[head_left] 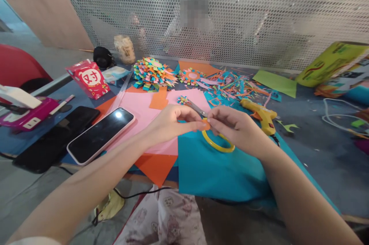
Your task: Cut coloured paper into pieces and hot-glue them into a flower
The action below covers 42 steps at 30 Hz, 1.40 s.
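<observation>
My left hand (180,124) and my right hand (230,125) meet over the table, fingertips close together. Pinched between them is a small piece of orange paper (205,122), partly covered by the fingers. Just below lie scissors with yellow handles (219,145), their blades pointing away to the left and partly hidden behind my hands. A small multicoloured paper flower (182,100) rests near the blade tips. Beneath are pink paper (161,147) and a large blue sheet (213,175).
Behind my hands sit a pile of fringed paper flowers (152,72) and tangled paper scraps (235,83). A yellow glue gun (261,116) lies at the right. Two phones, one light-rimmed (100,135), lie left, near a red carton (88,78). A perforated metal screen (245,14) stands behind.
</observation>
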Available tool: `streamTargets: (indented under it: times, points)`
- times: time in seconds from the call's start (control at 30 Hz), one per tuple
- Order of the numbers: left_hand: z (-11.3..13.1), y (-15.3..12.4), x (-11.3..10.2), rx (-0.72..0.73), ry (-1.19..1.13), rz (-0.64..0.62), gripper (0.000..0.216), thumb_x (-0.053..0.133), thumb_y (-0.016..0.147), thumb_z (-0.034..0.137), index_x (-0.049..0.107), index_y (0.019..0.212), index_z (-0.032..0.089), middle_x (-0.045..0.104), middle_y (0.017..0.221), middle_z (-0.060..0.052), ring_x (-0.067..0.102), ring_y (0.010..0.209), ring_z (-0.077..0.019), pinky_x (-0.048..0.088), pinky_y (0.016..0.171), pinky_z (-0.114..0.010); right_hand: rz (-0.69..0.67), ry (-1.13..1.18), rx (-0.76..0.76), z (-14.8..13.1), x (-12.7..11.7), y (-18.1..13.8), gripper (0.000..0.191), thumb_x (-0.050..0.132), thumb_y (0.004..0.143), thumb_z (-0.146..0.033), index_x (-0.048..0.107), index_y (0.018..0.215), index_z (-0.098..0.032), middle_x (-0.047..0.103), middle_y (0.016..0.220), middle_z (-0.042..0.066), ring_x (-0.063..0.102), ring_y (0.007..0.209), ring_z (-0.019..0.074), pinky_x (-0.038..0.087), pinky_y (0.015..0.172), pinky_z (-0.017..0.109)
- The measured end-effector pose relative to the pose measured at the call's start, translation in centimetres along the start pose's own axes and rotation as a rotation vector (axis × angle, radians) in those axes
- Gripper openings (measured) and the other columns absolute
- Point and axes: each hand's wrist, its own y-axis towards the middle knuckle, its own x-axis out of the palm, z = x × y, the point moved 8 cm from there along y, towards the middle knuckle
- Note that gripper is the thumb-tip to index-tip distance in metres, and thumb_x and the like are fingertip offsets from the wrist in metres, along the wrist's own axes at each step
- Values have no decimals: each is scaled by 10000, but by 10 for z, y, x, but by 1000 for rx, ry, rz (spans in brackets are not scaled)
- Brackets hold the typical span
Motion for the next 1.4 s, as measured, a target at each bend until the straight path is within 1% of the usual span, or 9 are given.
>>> streamTargets:
  times: [0.2, 0.37, 0.6, 0.7, 0.83, 0.9, 0.97, 1.07, 1.4]
  points:
    - [-10, 4, -16, -52, -226, 167, 204, 766, 728, 313, 674, 789, 142, 666, 637, -5, 500, 463, -52, 379, 426, -188, 2, -707, 229, 35, -5, -2, 228, 625, 686, -248, 521, 880, -190, 609, 934, 136, 587, 907, 308, 454, 787, 395]
    - [-11, 5, -21, -60, -318, 267, 244, 791, 682, 321, 633, 735, 143, 648, 643, -7, 555, 544, -77, 368, 424, -182, -29, -879, 428, 53, -8, -3, 400, 621, 618, -207, 532, 1001, -133, 616, 1001, 192, 585, 920, 363, 453, 731, 404]
    - [11, -4, -27, 171, -186, 341, 281, 653, 842, 418, 563, 727, 179, 591, 608, 27, 532, 541, -61, 376, 460, -178, -89, -845, 535, 67, -13, 1, 295, 624, 643, -154, 600, 936, -135, 682, 892, 164, 656, 801, 309, 414, 606, 323]
    - [25, -13, -35, 284, -151, 428, 281, 612, 877, 405, 536, 712, 191, 560, 582, 35, 523, 529, -60, 380, 471, -186, -14, -823, 496, 60, -17, 1, 211, 620, 685, -214, 587, 890, -172, 661, 752, 100, 627, 657, 260, 362, 533, 305]
    - [42, -31, -48, 464, -137, 627, 272, 582, 897, 406, 509, 722, 211, 553, 576, 44, 538, 525, -70, 416, 486, -202, 227, -423, 250, 33, -18, -2, 285, 653, 739, -449, 468, 794, -239, 510, 623, -14, 484, 538, 168, 339, 491, 281]
    - [46, -36, -49, 534, -166, 662, 274, 580, 902, 414, 500, 731, 215, 550, 566, 53, 527, 498, -69, 424, 476, -204, 216, -96, 116, 22, -9, -5, 368, 586, 801, -583, 432, 806, -249, 444, 654, -36, 424, 542, 144, 353, 477, 271]
    - [48, -38, -46, 568, -192, 638, 267, 580, 909, 416, 507, 748, 216, 573, 587, 50, 537, 502, -68, 428, 471, -202, 163, 138, -31, 10, 0, -10, 383, 516, 859, -627, 443, 871, -252, 434, 731, -30, 414, 591, 140, 386, 498, 268]
    - [48, -38, -36, 557, -161, 565, 261, 544, 933, 433, 531, 793, 213, 638, 653, 23, 595, 559, -85, 454, 490, -211, 120, 146, -135, -2, 7, -19, 367, 519, 881, -619, 475, 947, -261, 453, 807, -12, 440, 672, 151, 427, 565, 275]
    - [52, -45, -20, 566, -97, 495, 145, 522, 953, 292, 553, 834, 215, 628, 782, 16, 615, 623, -83, 480, 503, -199, 15, 49, -24, -12, 25, -28, 397, 485, 848, -694, 517, 918, -304, 568, 779, 7, 526, 620, 198, 486, 535, 294]
